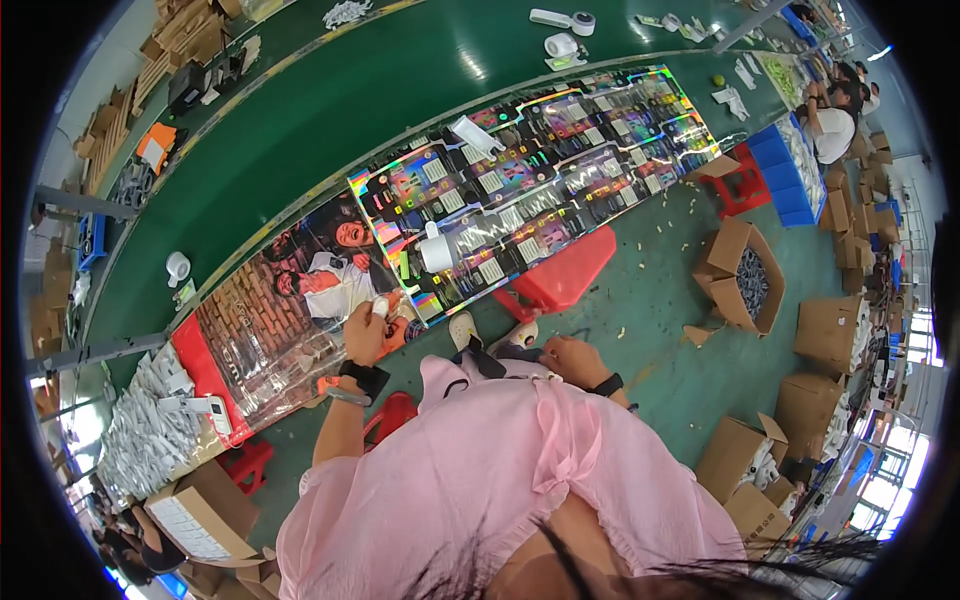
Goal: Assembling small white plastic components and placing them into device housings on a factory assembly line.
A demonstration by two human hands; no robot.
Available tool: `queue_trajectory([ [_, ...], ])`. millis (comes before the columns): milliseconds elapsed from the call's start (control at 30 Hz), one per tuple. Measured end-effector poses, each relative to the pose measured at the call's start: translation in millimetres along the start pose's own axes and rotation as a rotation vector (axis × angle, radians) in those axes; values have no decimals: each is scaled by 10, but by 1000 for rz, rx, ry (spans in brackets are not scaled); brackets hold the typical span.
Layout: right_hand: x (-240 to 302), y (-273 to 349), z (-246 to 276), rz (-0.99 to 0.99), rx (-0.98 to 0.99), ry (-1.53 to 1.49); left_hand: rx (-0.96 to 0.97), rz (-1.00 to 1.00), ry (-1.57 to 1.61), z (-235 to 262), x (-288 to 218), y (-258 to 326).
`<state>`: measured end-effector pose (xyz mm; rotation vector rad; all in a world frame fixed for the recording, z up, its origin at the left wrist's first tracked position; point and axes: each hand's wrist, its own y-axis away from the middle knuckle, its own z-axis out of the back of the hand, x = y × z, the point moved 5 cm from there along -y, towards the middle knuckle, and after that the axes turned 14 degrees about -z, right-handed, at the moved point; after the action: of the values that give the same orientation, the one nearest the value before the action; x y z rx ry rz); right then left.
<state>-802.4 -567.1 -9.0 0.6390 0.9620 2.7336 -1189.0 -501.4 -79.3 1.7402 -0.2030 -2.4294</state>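
Left hand: the left hand is closed around a small white piece, fingers pretty narrow. A dark watch sits on that wrist.
White piece: up at the fingertips, over the near edge of the table, close to where the two big prints meet. Can't tell if it's touching anything below.
Right hand: the right hand is loosely curled just right of the lap, over the floor, black band on the wrist. Can't tell if there's anything in it, the fingers are hidden.
Photo print: a shiny brick-wall print with people on it, covering the left part of the table.
Patterned sheet: right beside it, a busy rainbow-edged sheet. A white cylinder is on its near left part, and a white packet is closer to its far edge.
Left end: a big heap of white pieces, with a small white device at its right side.
Far side: long green table with a tape roll toward its left end.
Floor stuff: a red stool partly under the table, plus an open cardboard box full of small grey parts.
Over right: blue bins, and a seated co-worker in a white top beyond them.
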Motion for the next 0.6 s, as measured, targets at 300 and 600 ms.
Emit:
queue_trajectory([
  [300, -269, -236, 59, 99, -22, 80, -16, -510, -645, -765, -1099, -528],
  [600, -1206, -496, 180, 203, -43, 70, -126, -308, -698, -1323, -1163, -709],
])
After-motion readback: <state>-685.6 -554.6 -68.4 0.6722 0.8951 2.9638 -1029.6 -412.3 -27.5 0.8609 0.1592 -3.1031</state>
